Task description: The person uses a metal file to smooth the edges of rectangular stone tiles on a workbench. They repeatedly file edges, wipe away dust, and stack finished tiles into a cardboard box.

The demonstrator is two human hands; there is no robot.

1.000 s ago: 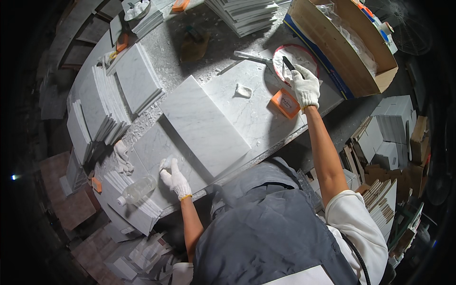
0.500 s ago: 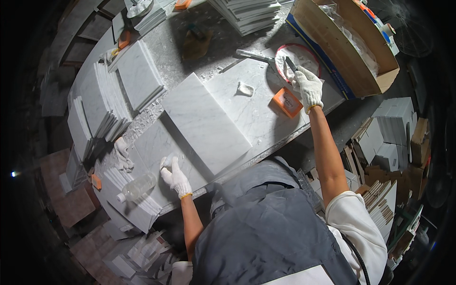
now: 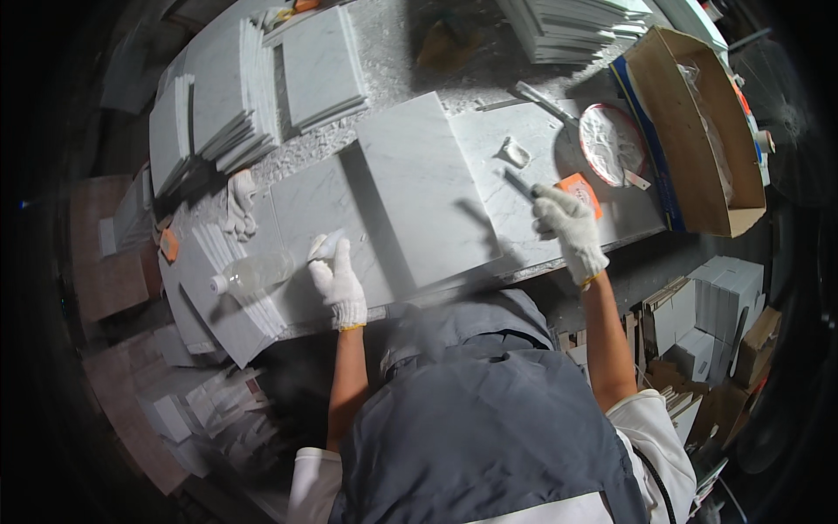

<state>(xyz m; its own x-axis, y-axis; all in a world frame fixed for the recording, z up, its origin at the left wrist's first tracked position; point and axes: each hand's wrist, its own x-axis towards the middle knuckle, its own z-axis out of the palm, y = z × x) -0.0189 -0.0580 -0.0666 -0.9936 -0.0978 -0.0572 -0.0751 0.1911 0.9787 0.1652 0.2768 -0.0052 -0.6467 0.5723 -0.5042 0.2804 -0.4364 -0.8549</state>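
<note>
Head view: at two o'clock a slim grey tool [image 3: 518, 182], probably light, stiff and best held by its rear, is clasped by the curled right grip [image 3: 571, 229]; a pale scrap [image 3: 325, 245] at nine o'clock is pinched by the left grip [image 3: 338, 284].

Big open cardboard box [image 3: 679, 153] upper right, clear plastic [image 3: 703, 113] stuffed inside, blue along left edge. Messy slab pile [image 3: 567, 33] at top, right of center. More marble-look tiles [image 3: 223, 96] stacked upper left. Spare white glove [image 3: 242, 205] left of frame, clear bottle [image 3: 262, 272] on its side just below. White cartons [image 3: 723, 301] heaped right, bit below mid-height.
</note>
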